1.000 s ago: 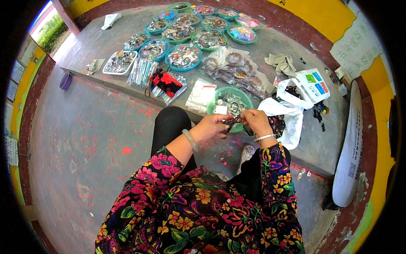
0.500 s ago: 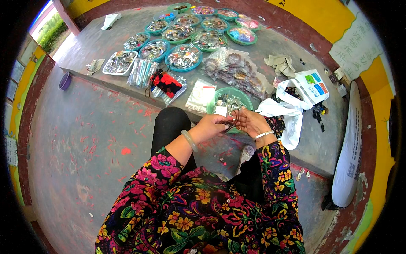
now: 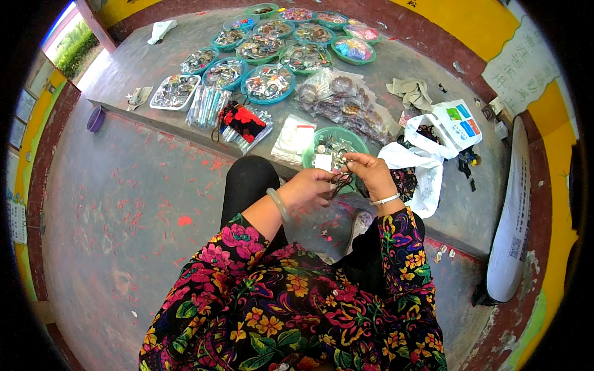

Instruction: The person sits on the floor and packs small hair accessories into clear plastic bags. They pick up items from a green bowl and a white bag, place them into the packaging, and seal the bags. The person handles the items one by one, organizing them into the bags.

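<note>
A thin dark cord (image 3: 340, 181), bunched in loops, is stretched between my two hands. My left hand (image 3: 307, 193) pinches the bundle between thumb and fingers. My right hand (image 3: 375, 177), a little farther away, has its thumb and fingertips closed on an upper strand. Both hands are at the near edge of a green basin (image 3: 359, 141), which holds small packets and has a white card among them. Just left of that basin lies a stack of clear bags with a white sheet (image 3: 294, 140). How the cord is knotted is too small to tell.
Several basins of small packaged goods (image 3: 268, 83) stand on the raised floor. Clear bags of brown beaded-looking items (image 3: 352, 102) lie behind the green basin. At right are a white plastic bag (image 3: 427, 185) and a beige cloth (image 3: 410, 93). A red-and-black pouch (image 3: 243, 122) lies left.
My right hand has turned from an open, palm-showing pose to a pinch and lifted a strand of the cord. My left hand stays in nearly the same place.
</note>
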Tool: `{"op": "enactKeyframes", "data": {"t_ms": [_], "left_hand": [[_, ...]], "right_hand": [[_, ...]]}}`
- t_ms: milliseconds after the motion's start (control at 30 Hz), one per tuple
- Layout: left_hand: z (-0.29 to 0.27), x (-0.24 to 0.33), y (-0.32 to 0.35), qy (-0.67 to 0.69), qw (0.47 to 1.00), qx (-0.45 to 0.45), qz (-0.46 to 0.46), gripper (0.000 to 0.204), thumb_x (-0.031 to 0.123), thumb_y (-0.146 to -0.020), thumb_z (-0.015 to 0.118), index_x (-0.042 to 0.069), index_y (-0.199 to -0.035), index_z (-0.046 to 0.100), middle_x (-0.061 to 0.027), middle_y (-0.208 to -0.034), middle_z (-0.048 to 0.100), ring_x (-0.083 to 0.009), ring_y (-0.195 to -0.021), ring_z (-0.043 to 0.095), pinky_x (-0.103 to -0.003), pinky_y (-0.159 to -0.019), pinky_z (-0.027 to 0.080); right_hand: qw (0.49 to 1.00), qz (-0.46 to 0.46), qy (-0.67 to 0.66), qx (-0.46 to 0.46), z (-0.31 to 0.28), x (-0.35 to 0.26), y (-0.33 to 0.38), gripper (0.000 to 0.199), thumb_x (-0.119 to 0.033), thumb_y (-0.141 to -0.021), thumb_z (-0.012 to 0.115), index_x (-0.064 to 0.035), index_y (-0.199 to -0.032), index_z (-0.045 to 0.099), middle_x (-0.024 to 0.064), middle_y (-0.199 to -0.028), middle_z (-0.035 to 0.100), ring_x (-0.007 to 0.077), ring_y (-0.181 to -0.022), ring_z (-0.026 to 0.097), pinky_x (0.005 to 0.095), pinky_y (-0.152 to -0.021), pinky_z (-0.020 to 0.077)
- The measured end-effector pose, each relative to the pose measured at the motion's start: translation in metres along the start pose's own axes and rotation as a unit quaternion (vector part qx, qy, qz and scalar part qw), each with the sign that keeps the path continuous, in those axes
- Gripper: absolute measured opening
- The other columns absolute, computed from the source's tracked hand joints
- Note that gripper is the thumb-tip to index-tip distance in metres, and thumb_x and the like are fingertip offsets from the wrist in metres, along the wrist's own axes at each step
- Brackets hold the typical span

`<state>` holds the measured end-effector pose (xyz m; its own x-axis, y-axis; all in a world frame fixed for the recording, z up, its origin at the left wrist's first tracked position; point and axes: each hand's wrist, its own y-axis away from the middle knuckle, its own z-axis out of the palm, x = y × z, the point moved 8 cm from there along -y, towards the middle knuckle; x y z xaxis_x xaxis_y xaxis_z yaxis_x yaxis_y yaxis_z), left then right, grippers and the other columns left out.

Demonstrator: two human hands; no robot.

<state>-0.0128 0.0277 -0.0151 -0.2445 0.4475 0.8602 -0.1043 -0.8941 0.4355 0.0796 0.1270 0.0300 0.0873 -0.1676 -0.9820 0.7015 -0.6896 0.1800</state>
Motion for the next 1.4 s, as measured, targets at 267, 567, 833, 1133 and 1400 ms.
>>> {"op": "enactKeyframes", "data": {"t_ms": [267, 567, 833, 1133, 1400], "left_hand": [[0.0, 0.001, 0.001, 0.087, 0.996, -0.016, 0.014, 0.023, 0.007, -0.084, 0.053, 0.007, -0.107, 0.057, 0.0019, -0.092, 0.056, -0.0067, -0.08, 0.054, -0.022, -0.065, 0.05], [0.002, 0.008, 0.007, 0.109, 0.994, -0.002, 0.029, 0.029, 0.005, -0.084, 0.053, 0.007, -0.113, 0.054, 0.0015, -0.093, 0.056, -0.0074, -0.081, 0.054, -0.023, -0.068, 0.05], [0.002, 0.008, 0.003, 0.092, 0.994, -0.006, 0.051, 0.032, 0.003, -0.083, 0.053, 0.007, -0.115, 0.054, 0.0008, -0.096, 0.056, -0.0076, -0.083, 0.054, -0.023, -0.068, 0.05], [0.002, 0.01, 0.001, 0.042, 0.996, 0.001, 0.08, 0.033, 0.003, -0.083, 0.053, 0.006, -0.116, 0.053, -0.0008, -0.095, 0.056, -0.0084, -0.079, 0.055, -0.022, -0.067, 0.05], [0.002, 0.006, -0.003, 0.031, 0.997, 0.01, 0.068, 0.033, 0.003, -0.082, 0.055, 0.005, -0.115, 0.053, -0.0008, -0.093, 0.056, -0.0081, -0.078, 0.055, -0.022, -0.065, 0.05]], "right_hand": [[0.951, -0.123, 0.281, -0.036, 0.013, -0.029, 0.011, 0.012, -0.005, -0.074, 0.06, -0.003, -0.084, 0.066, 0.0055, -0.076, 0.063, 0.015, -0.073, 0.057, 0.0269, -0.069, 0.0441], [0.967, -0.147, 0.163, -0.128, 0.026, -0.047, 0.02, 0.012, -0.005, -0.075, 0.06, -0.0032, -0.086, 0.065, 0.0043, -0.078, 0.061, 0.0139, -0.077, 0.054, 0.0259, -0.072, 0.0423], [0.966, -0.12, 0.216, -0.075, 0.016, -0.039, 0.015, 0.011, -0.007, -0.075, 0.061, -0.0022, -0.083, 0.065, 0.0054, -0.078, 0.061, 0.0135, -0.074, 0.057, 0.026, -0.067, 0.0443], [0.925, -0.156, 0.344, 0.024, 0.012, -0.038, 0.013, 0.013, -0.014, -0.069, 0.064, -0.0042, -0.078, 0.065, 0.0081, -0.07, 0.062, 0.0201, -0.07, 0.058, 0.03, -0.065, 0.0454], [0.822, -0.326, 0.464, 0.037, 0.035, -0.062, 0.028, 0.006, -0.01, -0.064, 0.061, -0.0084, -0.069, 0.064, 0.0071, -0.066, 0.06, 0.0249, -0.068, 0.056, 0.0347, -0.063, 0.0439]]}}
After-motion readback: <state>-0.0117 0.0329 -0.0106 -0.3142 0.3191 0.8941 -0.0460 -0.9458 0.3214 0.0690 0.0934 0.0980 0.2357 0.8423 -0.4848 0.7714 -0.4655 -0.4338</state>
